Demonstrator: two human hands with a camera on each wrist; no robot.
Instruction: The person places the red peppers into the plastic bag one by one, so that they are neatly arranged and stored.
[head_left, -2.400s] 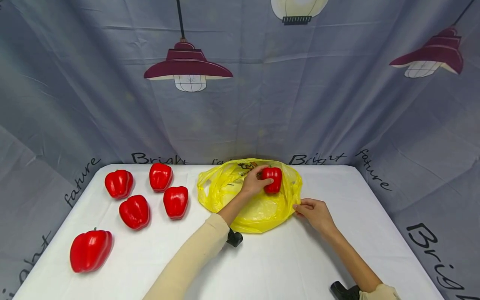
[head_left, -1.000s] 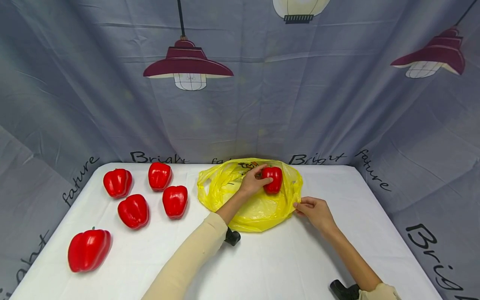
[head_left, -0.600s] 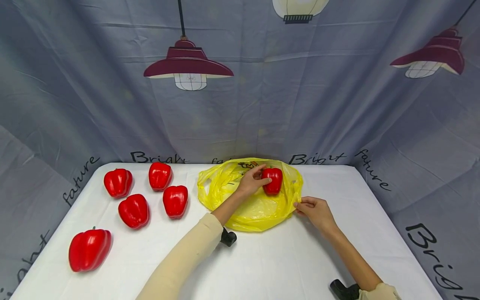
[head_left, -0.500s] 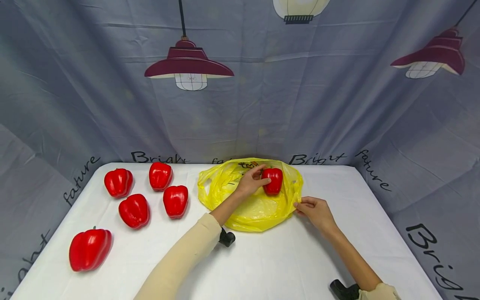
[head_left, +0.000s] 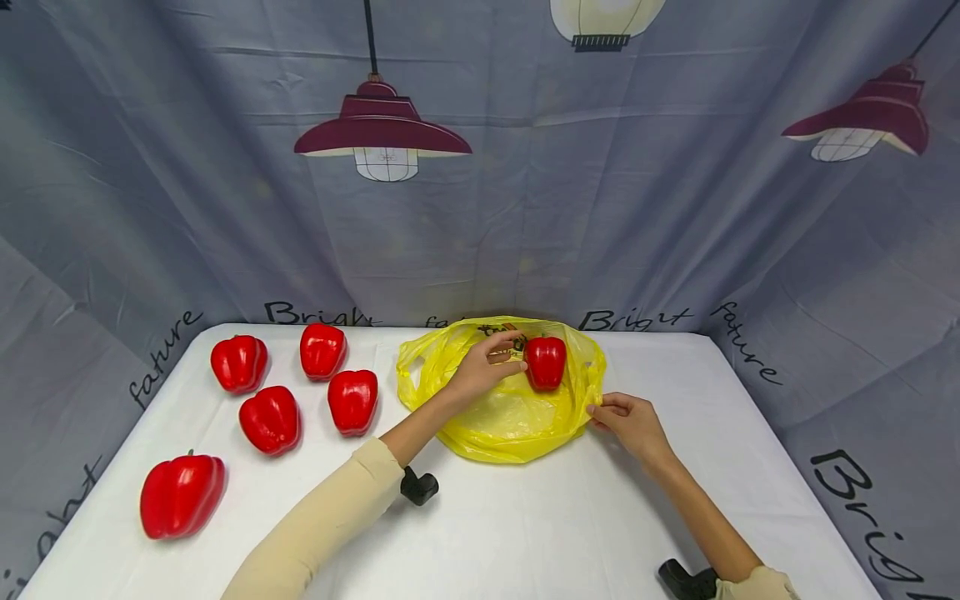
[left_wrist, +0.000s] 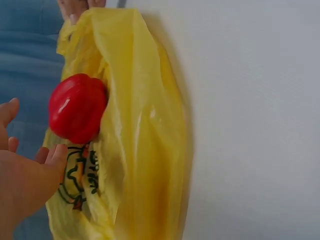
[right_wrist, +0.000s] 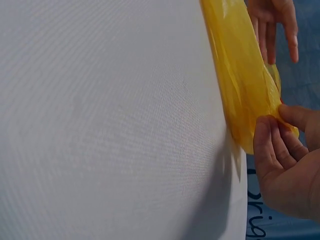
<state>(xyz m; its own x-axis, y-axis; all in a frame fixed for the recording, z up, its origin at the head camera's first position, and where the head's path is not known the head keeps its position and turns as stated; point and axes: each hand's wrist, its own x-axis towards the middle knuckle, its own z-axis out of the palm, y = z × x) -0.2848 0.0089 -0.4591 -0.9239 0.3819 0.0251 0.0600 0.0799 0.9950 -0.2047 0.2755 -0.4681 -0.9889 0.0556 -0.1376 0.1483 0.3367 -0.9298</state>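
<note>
A yellow plastic bag (head_left: 517, 425) lies spread with its mouth open at the back of the table, dark print on its inner side. Inside it, toward the right, sits a red bell pepper (head_left: 545, 363). My left hand (head_left: 486, 367) hovers over the bag just left of that pepper, fingers loosely extended and holding nothing; the left wrist view shows a gap between the fingers and the pepper (left_wrist: 78, 108). At the bag's right edge, my right hand (head_left: 630, 427) pinches the plastic between thumb and fingers, as the right wrist view shows too.
Several more red bell peppers stand on the left of the white-covered table (head_left: 570, 533), the largest pepper (head_left: 182, 497) nearest the front. A grey curtain (head_left: 480, 233) printed with lamps hangs right behind the table's back edge. Black wrist devices (head_left: 418, 487) sit under both forearms.
My left hand has let go of the red pepper and drawn back to the left, leaving it in the bag. My right hand keeps its pinch on the bag's edge.
</note>
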